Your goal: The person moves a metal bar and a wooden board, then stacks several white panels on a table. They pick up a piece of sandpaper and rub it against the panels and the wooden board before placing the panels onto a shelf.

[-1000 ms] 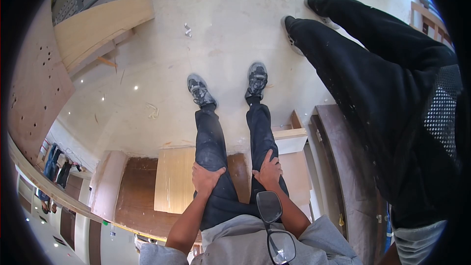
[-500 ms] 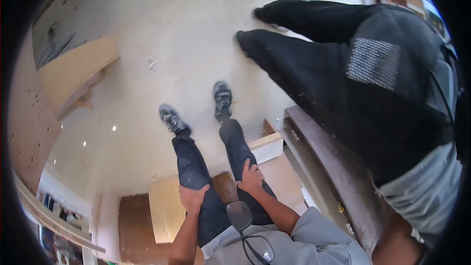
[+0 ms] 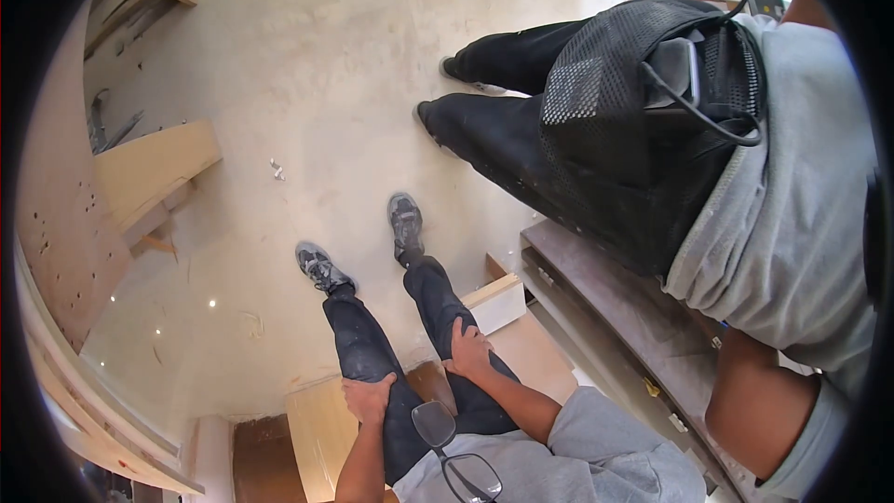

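Note:
My left hand [image 3: 368, 398] rests on the dark trouser leg [image 3: 365, 340] at the left of the view, thumb against the thigh. On the other leg, near the knee, lies my right hand [image 3: 468, 350], its fingers spread over the cloth. Neither hand holds an object. A pair of glasses [image 3: 435, 425] hangs below the hands, in front of the grey shirt [image 3: 531, 466]. Two dark patterned shoes [image 3: 406, 224] stand on the pale floor.
Another person in black trousers [image 3: 503, 144] and a grey shirt stands at the right. Beside them is a long grey-brown panel [image 3: 615, 298]. Curved wooden pieces [image 3: 158, 168] and a drilled board [image 3: 65, 242] are at the left.
The other person's body appears further left, with more of the mesh pouch and shirt visible. The floor and shoes sit lower in the view. My hands stay on the legs.

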`<state>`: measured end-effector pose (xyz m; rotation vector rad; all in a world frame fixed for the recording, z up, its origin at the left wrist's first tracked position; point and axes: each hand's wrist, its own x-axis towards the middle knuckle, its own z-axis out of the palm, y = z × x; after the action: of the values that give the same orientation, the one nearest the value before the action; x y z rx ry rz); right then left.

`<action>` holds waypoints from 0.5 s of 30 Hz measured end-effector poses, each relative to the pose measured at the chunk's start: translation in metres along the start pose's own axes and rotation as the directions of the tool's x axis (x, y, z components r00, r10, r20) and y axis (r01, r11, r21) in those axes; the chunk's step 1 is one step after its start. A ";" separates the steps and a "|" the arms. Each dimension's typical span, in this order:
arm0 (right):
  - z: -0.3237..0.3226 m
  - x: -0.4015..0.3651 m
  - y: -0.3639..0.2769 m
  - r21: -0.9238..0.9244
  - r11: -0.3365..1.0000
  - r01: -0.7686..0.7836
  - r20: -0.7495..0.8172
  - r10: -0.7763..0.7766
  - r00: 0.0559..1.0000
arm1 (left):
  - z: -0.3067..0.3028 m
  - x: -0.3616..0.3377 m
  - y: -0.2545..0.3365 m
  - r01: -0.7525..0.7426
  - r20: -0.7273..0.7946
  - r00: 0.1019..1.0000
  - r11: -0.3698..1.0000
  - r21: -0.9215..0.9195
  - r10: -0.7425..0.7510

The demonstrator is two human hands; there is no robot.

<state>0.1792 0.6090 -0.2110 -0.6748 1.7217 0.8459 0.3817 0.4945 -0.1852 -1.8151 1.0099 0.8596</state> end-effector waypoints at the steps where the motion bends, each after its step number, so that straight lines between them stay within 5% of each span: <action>1: 0.001 0.000 0.000 0.001 1.000 0.010 -0.020 -0.010 1.000 | 0.001 0.000 -0.001 -0.002 -0.003 1.000 1.000 -0.003 0.002; 15: 0.007 -0.008 -0.004 -0.029 1.000 0.001 -0.074 -0.003 0.997 | 0.009 0.000 -0.018 -0.027 -0.031 0.999 0.998 -0.059 0.025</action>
<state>0.1886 0.6131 -0.2053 -0.7357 1.7778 0.8555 0.3965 0.5082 -0.1827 -1.8737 1.0396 0.8884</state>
